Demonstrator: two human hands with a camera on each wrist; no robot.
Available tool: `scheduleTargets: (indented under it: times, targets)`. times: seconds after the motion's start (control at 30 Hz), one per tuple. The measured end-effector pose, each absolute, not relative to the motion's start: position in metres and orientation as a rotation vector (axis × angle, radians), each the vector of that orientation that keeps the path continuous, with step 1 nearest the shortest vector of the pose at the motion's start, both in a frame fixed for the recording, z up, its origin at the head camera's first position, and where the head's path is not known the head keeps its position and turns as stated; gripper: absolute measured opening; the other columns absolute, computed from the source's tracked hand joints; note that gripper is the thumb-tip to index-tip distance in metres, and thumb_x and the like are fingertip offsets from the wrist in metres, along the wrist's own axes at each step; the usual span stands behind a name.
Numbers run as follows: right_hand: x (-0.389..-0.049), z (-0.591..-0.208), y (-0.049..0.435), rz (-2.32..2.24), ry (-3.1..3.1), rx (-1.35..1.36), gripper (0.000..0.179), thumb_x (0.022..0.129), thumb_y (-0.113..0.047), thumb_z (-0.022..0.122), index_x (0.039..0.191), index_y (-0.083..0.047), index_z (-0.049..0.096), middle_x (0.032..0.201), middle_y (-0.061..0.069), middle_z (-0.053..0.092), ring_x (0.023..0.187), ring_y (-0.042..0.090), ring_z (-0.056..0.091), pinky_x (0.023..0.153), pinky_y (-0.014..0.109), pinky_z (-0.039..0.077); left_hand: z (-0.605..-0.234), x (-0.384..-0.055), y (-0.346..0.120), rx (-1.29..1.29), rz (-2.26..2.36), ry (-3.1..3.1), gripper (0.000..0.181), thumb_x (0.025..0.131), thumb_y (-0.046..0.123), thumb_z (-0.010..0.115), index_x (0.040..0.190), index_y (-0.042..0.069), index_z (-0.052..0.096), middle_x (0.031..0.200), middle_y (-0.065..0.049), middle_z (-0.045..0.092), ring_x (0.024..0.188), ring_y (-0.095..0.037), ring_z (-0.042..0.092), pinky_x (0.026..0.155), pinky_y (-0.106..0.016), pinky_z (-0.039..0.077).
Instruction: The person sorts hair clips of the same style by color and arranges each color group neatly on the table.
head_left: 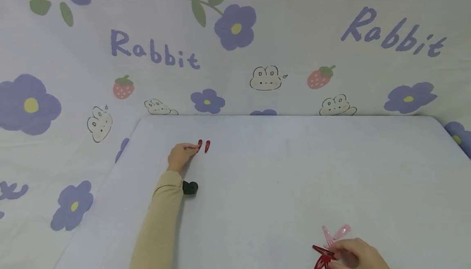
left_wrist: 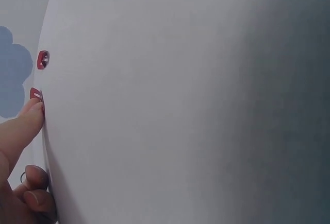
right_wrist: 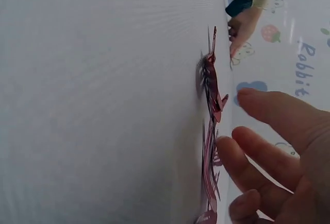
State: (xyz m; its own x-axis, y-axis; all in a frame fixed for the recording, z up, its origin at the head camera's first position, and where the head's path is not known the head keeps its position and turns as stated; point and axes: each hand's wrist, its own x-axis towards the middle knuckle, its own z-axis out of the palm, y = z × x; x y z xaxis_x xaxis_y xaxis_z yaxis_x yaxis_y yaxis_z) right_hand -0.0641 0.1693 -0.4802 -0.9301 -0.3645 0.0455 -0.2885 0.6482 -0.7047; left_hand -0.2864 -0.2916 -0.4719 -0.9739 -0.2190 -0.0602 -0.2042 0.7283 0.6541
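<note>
The left hand has a narrow grip: thumb and finger close on a slim red clip. The right hand is wider, thumb and fingers parted with nothing pinched between them; whether a fingertip touches the loose pile of clips just beside it, I cannot tell. In that pile, dark red clips cross one another left of the right fingertips, and pink clips fan out on their far side. A second red clip lies just right of the left pinch, apart from the first and nearly parallel to it.

For the step in hand, the left fingers would do best to let the clip settle flat, then part gently — a sideways nudge could skew its neighbour. On the right, a light pinch on one free end should suit such thin pieces; a broad grasp may well bring up several.

Around the grips, a patterned cloth hangs beyond the left hand, a white table spreads under both, and a tan sleeve runs back from the left wrist, where a dark wrist fitting juts to the right. The chief hindrance seems to be the overlap beside the right fingertips.
</note>
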Motion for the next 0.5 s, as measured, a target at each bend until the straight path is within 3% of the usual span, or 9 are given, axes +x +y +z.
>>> scheduleTargets:
  times: [0.2,0.4,0.5]
  targets:
    - [-0.069,-0.487,0.176,-1.027,2.704,-0.651,0.029,0.07,-0.031,0.076,0.09,-0.013,0.066,0.08,-0.02,0.051,0.077,0.002,0.046,0.064,0.022,0.043,-0.469,-0.286,-0.291,0.35,-1.084,-2.908,0.026,0.084,0.028,0.062,0.104,0.012,0.069,0.118,-0.011,0.056,0.109,-0.029,0.048,0.081,-0.042,0.037]
    - [-0.074,-0.499,0.18,-1.143,2.702,-1.126,0.035,0.061,-0.014,0.079,0.091,-0.011,0.062,0.078,-0.019,0.049,0.074,0.001,0.044,0.061,0.018,0.039,-0.469,-0.284,-0.292,0.359,-1.073,-2.927,0.027,0.084,0.028,0.062,0.104,0.01,0.069,0.118,-0.013,0.055,0.108,-0.031,0.048,0.082,-0.043,0.037]
    - [-0.074,-0.499,0.179,-1.167,2.671,-1.158,0.036,0.06,-0.012,0.078,0.091,-0.008,0.061,0.077,-0.019,0.047,0.072,0.0,0.043,0.06,0.017,0.038,-0.47,-0.285,-0.291,0.36,-1.083,-2.927,0.027,0.084,0.029,0.062,0.103,0.011,0.069,0.118,-0.012,0.055,0.109,-0.03,0.048,0.082,-0.043,0.036]
